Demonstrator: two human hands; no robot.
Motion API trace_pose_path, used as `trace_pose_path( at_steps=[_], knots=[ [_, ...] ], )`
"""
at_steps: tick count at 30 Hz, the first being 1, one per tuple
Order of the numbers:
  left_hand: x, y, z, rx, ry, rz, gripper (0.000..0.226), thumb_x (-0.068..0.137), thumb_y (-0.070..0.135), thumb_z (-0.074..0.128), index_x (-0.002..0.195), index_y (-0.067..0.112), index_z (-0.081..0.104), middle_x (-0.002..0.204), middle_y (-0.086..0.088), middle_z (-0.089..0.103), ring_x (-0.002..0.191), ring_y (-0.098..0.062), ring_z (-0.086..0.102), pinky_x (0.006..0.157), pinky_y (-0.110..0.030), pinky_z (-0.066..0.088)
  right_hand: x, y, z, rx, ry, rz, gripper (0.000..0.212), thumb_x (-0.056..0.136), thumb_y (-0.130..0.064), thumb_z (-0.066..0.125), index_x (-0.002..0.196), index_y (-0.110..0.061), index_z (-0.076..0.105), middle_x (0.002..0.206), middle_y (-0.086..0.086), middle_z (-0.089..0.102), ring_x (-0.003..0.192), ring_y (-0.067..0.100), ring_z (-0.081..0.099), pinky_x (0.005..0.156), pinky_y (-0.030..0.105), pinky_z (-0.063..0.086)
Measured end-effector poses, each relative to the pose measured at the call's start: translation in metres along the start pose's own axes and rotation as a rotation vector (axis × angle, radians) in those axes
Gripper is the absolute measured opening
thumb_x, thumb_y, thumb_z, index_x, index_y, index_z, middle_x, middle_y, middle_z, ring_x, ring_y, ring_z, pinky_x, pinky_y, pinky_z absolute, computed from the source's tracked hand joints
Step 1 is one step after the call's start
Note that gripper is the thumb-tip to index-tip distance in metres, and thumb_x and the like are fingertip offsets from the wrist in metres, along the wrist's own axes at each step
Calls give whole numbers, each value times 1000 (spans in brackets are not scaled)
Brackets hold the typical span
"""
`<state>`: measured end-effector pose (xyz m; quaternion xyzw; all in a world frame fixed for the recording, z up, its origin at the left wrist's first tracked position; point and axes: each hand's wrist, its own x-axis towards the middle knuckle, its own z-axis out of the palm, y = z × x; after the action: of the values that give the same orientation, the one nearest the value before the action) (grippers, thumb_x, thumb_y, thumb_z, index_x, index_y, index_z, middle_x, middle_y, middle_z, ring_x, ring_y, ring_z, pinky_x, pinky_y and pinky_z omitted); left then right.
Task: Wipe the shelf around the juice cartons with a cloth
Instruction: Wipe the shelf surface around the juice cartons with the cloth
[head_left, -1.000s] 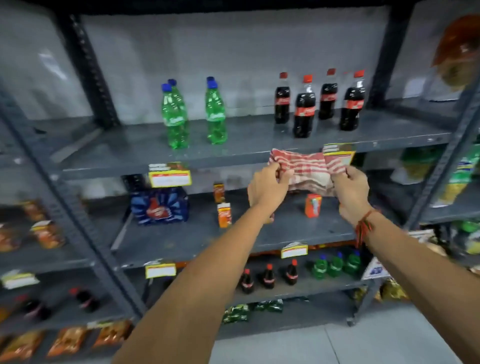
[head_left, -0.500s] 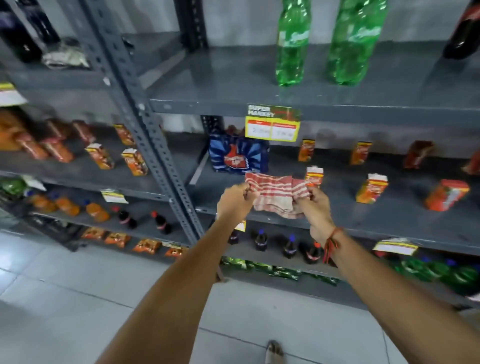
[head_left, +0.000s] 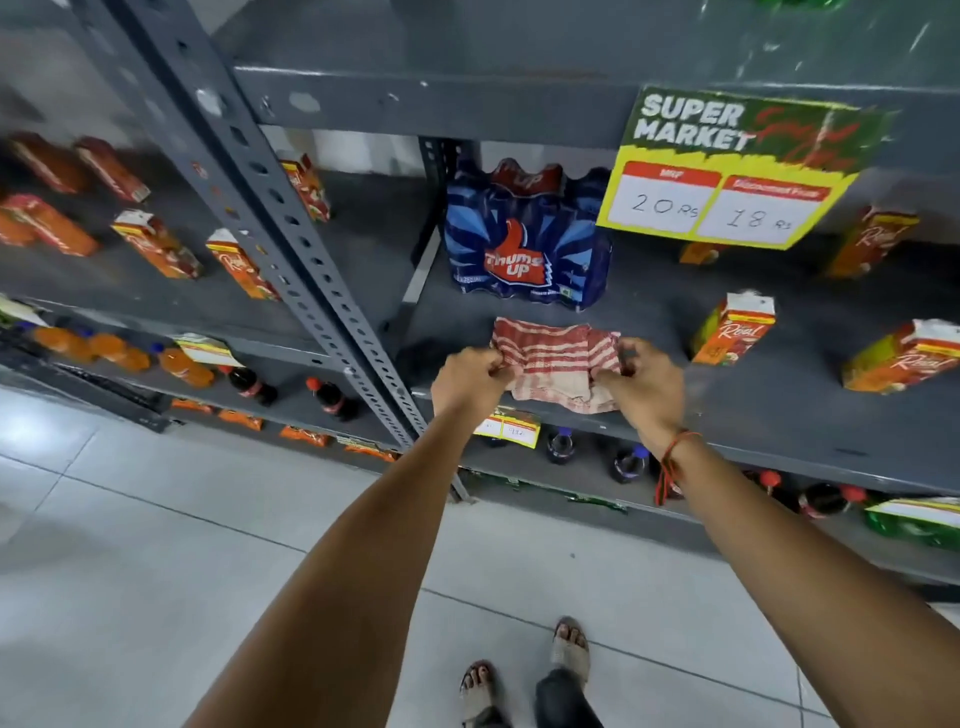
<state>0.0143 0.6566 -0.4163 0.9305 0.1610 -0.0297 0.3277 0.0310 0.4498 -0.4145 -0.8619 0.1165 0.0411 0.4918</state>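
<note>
A red-and-white striped cloth (head_left: 553, 364) is stretched between my two hands over the front of the grey shelf (head_left: 769, 415). My left hand (head_left: 467, 382) pinches its left edge and my right hand (head_left: 644, 384) grips its right edge. Whether the cloth touches the shelf I cannot tell. Orange juice cartons stand to the right: one (head_left: 735, 330) close to my right hand, another (head_left: 904, 364) further right, and two more (head_left: 867, 241) at the back.
A blue shrink-wrapped Thums Up pack (head_left: 524, 244) stands just behind the cloth. A yellow price sign (head_left: 727, 166) hangs from the shelf above. A perforated upright post (head_left: 291, 244) rises at the left, with more cartons (head_left: 156, 244) on the neighbouring shelf. Cola bottles (head_left: 332, 400) stand below.
The view has dropped and closed in on the carton shelf. Both hands have carried the cloth down from the upper shelf's edge to the front of the carton shelf.
</note>
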Motion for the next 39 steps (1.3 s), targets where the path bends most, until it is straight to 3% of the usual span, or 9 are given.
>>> trace_pose_path(
  at_steps=[3, 6, 11, 15, 18, 22, 30, 35, 39],
  knots=[
    [8, -9, 0, -31, 11, 31, 46, 76, 50, 69, 51, 17, 48, 47, 5, 51, 50, -16, 50, 46, -26, 30, 1, 1, 2, -94, 27, -28, 49, 73, -24, 75, 119, -16, 63, 110, 7, 76, 106, 30, 68, 91, 45, 55],
    [16, -14, -6, -67, 40, 88, 35, 70, 57, 70, 70, 22, 70, 66, 7, 71, 63, -9, 64, 55, -26, 48, -1, -7, 5, -226, 110, -82, 73, 71, -24, 74, 139, -15, 49, 129, 11, 60, 124, 34, 49, 104, 51, 42],
    [37, -21, -15, -110, 240, 116, 36, 90, 50, 51, 109, 23, 65, 101, -1, 73, 96, -23, 66, 80, -34, 52, 0, -30, 20, -481, 111, -601, 59, 79, -40, 55, 135, -22, 56, 132, 6, 56, 120, 31, 50, 95, 48, 41],
    [57, -33, -11, 231, 224, 203, 45, 99, 27, 33, 143, 16, 35, 149, -9, 40, 141, -28, 29, 116, -44, 23, 22, -34, 40, -810, -309, -827, 74, 86, -55, 56, 150, -20, 43, 160, 10, 37, 148, 33, 32, 118, 55, 32],
    [68, -50, -7, 473, 150, 263, 54, 101, 31, 22, 151, 14, 9, 162, -5, 10, 149, -19, 1, 119, -37, -7, 35, -26, 51, -938, -455, -828, 82, 86, -66, 41, 156, -26, 28, 166, 5, 23, 154, 27, 18, 125, 51, 17],
    [66, -57, -1, 437, 114, 325, 56, 101, 32, 17, 151, 13, 4, 162, -4, 3, 148, -16, -4, 120, -37, -9, 40, -17, 54, -869, -460, -823, 77, 88, -60, 38, 155, -23, 33, 163, 7, 31, 151, 26, 28, 123, 47, 27],
    [66, -56, 0, 381, 115, 293, 55, 101, 30, 18, 151, 9, 8, 162, -5, 10, 149, -14, 2, 122, -38, -3, 38, -12, 63, -561, -265, -752, 59, 90, -5, 52, 147, -21, 49, 151, 6, 52, 137, 24, 52, 112, 41, 44],
    [62, -54, -2, 345, 176, 345, 56, 101, 34, 17, 151, 8, 12, 161, -7, 14, 149, -16, 5, 122, -41, 2, 24, -23, 89, -306, -148, -653, 59, 91, -1, 54, 147, -19, 47, 146, 9, 57, 130, 26, 57, 114, 27, 37],
    [58, -56, -1, 335, 225, 393, 57, 99, 26, 24, 150, 5, 12, 160, -12, 15, 149, -20, 7, 122, -44, 4, 12, -37, 121, -375, -150, -655, 59, 96, -3, 49, 152, -19, 40, 156, 9, 45, 143, 26, 44, 118, 40, 37]
  ],
)
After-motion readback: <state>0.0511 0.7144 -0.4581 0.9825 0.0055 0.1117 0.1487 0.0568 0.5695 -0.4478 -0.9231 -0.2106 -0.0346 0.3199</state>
